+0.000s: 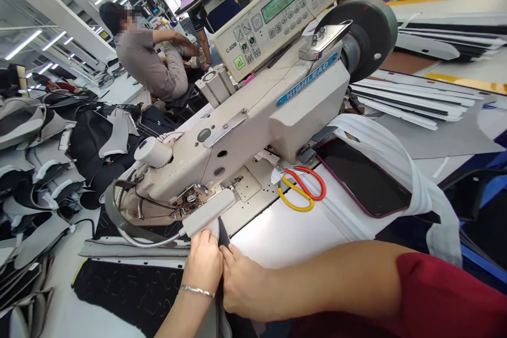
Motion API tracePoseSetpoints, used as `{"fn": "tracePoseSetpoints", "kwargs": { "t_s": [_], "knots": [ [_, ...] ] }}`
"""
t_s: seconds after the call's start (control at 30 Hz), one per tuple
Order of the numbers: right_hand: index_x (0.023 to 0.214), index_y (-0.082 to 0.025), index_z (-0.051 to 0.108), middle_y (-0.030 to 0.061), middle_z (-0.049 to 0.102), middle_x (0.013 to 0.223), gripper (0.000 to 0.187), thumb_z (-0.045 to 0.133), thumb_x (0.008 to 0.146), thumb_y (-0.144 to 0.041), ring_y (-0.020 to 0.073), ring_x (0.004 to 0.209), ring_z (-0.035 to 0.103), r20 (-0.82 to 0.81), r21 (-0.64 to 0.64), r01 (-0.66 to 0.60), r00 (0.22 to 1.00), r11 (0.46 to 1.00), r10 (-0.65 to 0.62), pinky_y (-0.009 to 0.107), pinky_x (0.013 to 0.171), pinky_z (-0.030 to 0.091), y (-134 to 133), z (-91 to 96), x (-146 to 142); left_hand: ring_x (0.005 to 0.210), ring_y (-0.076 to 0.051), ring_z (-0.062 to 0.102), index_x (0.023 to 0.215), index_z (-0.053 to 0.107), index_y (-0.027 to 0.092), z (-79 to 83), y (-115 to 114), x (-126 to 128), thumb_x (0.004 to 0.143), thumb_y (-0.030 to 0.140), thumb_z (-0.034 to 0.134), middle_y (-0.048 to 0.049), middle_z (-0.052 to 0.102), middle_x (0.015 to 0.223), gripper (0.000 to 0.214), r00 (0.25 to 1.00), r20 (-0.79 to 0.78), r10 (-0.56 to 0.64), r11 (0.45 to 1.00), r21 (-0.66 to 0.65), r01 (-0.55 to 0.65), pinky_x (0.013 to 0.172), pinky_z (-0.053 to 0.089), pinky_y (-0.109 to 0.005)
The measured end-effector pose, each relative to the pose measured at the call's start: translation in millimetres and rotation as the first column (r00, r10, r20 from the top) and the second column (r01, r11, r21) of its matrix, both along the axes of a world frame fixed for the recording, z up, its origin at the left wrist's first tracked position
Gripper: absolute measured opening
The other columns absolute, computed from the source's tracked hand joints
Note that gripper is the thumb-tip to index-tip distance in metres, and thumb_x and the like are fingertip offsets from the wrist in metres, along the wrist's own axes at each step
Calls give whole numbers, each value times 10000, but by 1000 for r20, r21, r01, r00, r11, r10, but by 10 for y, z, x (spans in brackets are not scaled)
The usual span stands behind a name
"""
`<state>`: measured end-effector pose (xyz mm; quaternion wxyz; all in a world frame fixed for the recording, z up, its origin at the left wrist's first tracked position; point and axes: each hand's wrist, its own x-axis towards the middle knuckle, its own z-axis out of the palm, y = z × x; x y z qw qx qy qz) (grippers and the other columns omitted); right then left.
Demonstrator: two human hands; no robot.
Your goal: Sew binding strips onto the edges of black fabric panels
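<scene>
My left hand (204, 264), with a thin silver bracelet at the wrist, and my right hand (241, 285) press together at the table's front edge. Both pinch a dark strip of fabric (222, 235) that runs up toward the needle area (190, 198) of a beige sewing machine (253, 121). The fingers of both hands are closed on the fabric edge. A white lamp head (208, 212) on a flexible metal neck hangs just above my left hand. Black quilted fabric (130, 290) lies flat to the left of my wrists.
Scissors with red and yellow handles (303, 187) lie on the white table right of the machine. A control panel (277, 8) stands behind it. Grey and black cut pieces (39, 169) pile up at left. A dark phone (362, 179) rests on white cloth. A seated person (150, 60) works farther back.
</scene>
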<state>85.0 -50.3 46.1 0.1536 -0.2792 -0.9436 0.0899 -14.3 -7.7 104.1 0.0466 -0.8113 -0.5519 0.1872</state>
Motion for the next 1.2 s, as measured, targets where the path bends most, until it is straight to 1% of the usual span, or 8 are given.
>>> {"fn": "tracePoseSetpoints", "kwargs": {
  "t_s": [0.1, 0.3, 0.5, 0.6, 0.87, 1.0, 1.1, 1.2],
  "knots": [
    [796, -90, 694, 254, 580, 1007, 236, 616, 685, -284, 395, 993, 493, -20, 42, -57, 998, 997, 58, 579, 807, 355, 28, 21, -1, 939, -216, 559, 845, 649, 129, -40, 64, -52, 691, 87, 389, -102, 640, 980, 304, 993, 85, 81, 997, -24, -79, 862, 438, -343],
    [853, -48, 678, 278, 553, 1044, 294, 573, 709, -282, 401, 988, 499, -45, 73, 16, 999, 997, -13, 554, 766, 391, 17, -108, -52, 926, -193, 588, 772, 657, 173, -161, 131, -208, 655, 171, 417, -58, 654, 976, 267, 913, 339, 228, 974, -85, -211, 861, 465, -324],
    [794, -82, 675, 226, 613, 864, 212, 568, 711, -246, 355, 857, 542, -56, 70, -13, 998, 997, 17, 513, 661, 432, 58, -78, -1, 921, -203, 595, 759, 661, 170, -245, 99, -189, 646, 211, 433, -63, 642, 1001, 258, 824, 437, 360, 933, -155, -325, 800, 499, -315],
    [748, -118, 673, 189, 620, 821, 152, 612, 669, -232, 340, 819, 544, -80, 33, -42, 996, 999, 44, 496, 617, 447, 67, -81, 7, 932, -218, 589, 760, 656, 158, -260, 45, -143, 650, 202, 432, -76, 631, 1022, 253, 804, 459, 379, 923, -127, -363, 821, 490, -342],
    [685, -139, 681, 183, 632, 859, 113, 653, 651, -244, 351, 913, 531, -60, -22, -54, 997, 998, 53, 552, 738, 429, 50, -168, -28, 923, -209, 586, 752, 653, 174, -357, -34, -45, 659, 143, 424, -60, 642, 1003, 249, 783, 481, 394, 905, -56, -422, 836, 475, -346],
    [750, -117, 689, 203, 624, 896, 169, 645, 665, -256, 366, 954, 520, -96, 80, -13, 995, 997, 20, 548, 797, 404, 163, -266, -26, 877, -198, 597, 838, 663, 179, -393, 85, -18, 688, 178, 429, -54, 666, 897, 279, 785, 422, 453, 884, -99, -457, 797, 469, -305],
    [810, -81, 676, 207, 622, 893, 203, 596, 705, -236, 344, 940, 531, -133, 167, 8, 991, 986, 14, 505, 806, 411, 307, -330, -9, 836, -206, 605, 841, 670, 177, -409, 219, 13, 685, 191, 457, -60, 675, 828, 265, 786, 342, 516, 847, -62, -529, 777, 454, -297],
    [822, -81, 665, 169, 630, 880, 187, 542, 744, -198, 301, 947, 530, -158, 174, 18, 987, 985, 10, 459, 860, 389, 463, -392, -13, 762, -213, 607, 795, 676, 169, -417, 345, 47, 688, 205, 462, -60, 675, 748, 242, 787, 301, 539, 829, -27, -558, 735, 446, -302]
  ]
}}
